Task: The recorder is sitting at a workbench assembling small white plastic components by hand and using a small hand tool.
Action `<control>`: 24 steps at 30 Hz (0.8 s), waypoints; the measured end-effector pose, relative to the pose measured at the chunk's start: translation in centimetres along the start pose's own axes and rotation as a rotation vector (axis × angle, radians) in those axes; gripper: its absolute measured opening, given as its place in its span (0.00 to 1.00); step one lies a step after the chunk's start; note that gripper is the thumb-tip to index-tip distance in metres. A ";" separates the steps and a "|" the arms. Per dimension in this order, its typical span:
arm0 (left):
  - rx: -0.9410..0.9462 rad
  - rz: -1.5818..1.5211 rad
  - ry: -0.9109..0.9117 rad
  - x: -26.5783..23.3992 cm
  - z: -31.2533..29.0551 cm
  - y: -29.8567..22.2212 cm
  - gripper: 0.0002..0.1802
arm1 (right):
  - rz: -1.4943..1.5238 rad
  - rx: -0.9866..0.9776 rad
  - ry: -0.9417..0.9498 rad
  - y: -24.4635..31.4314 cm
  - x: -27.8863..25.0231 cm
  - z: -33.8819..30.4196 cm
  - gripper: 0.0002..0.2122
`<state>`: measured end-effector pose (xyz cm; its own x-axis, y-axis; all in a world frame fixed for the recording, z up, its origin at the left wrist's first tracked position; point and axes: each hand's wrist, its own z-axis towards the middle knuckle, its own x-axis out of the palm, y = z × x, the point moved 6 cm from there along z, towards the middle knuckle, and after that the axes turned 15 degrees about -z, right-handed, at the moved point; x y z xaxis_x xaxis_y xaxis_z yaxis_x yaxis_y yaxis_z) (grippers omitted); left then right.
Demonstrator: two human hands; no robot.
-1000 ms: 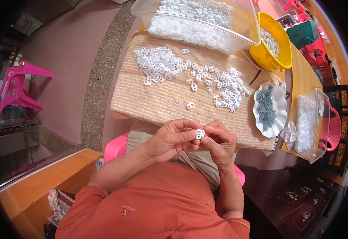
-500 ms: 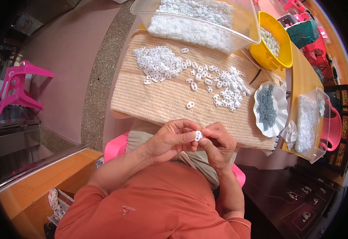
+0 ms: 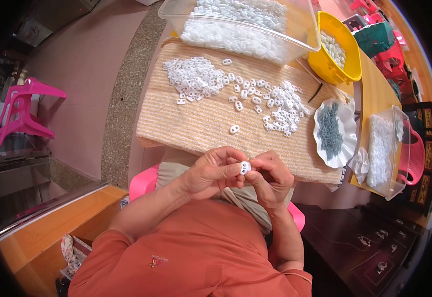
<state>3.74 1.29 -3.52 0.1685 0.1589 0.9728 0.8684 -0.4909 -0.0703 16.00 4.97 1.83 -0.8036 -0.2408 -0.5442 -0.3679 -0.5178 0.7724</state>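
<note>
Between my two hands, just past the near edge of the cloth, is a small white plastic two-hole piece (image 3: 245, 168). My left hand (image 3: 214, 171) pinches it from the left with thumb and forefinger. From the other side my right hand (image 3: 271, 178) grips it, its thumb below and its fingers curled over. On the striped cloth (image 3: 186, 126) beyond lie a pile of white pieces (image 3: 194, 76) at left and a looser pile (image 3: 285, 109) at right. One single two-hole piece (image 3: 234, 129) lies nearer to me. A white scalloped dish (image 3: 344, 151) holds small grey-blue parts (image 3: 330, 131).
A clear plastic bin (image 3: 300, 42) full of white pieces stands at the far side. Beside it is a yellow basket (image 3: 352, 64) with pale pieces. Farther right are crumpled tissue (image 3: 359, 166) and another clear box (image 3: 394, 183). A pink stool (image 3: 25, 111) stands on the left floor.
Both hands stay nearly still around the white piece. The view has shifted slightly, so the table's things sit a little farther left.
</note>
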 end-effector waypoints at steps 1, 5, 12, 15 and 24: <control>0.001 0.002 -0.004 -0.1 0.0 0.0 0.10 | 0.001 0.001 -0.001 0.4 0.1 0.2 0.09; 0.008 0.005 0.003 -0.3 0.1 -0.1 0.10 | -0.089 0.197 0.030 0.8 -0.1 0.8 0.04; -0.004 0.004 -0.013 -0.1 0.0 -0.2 0.10 | 0.023 0.231 -0.023 0.1 0.0 0.1 0.05; -0.007 0.006 -0.019 -0.1 0.0 -0.2 0.10 | -0.047 0.165 -0.017 0.4 -0.1 0.3 0.05; 0.046 0.107 -0.063 -0.4 0.2 -0.4 0.11 | -0.060 0.109 0.095 -0.7 0.1 0.0 0.07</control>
<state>3.41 1.61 -3.90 0.2890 0.1620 0.9435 0.8641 -0.4684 -0.1842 16.16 5.27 1.19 -0.7326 -0.2911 -0.6153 -0.4669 -0.4428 0.7655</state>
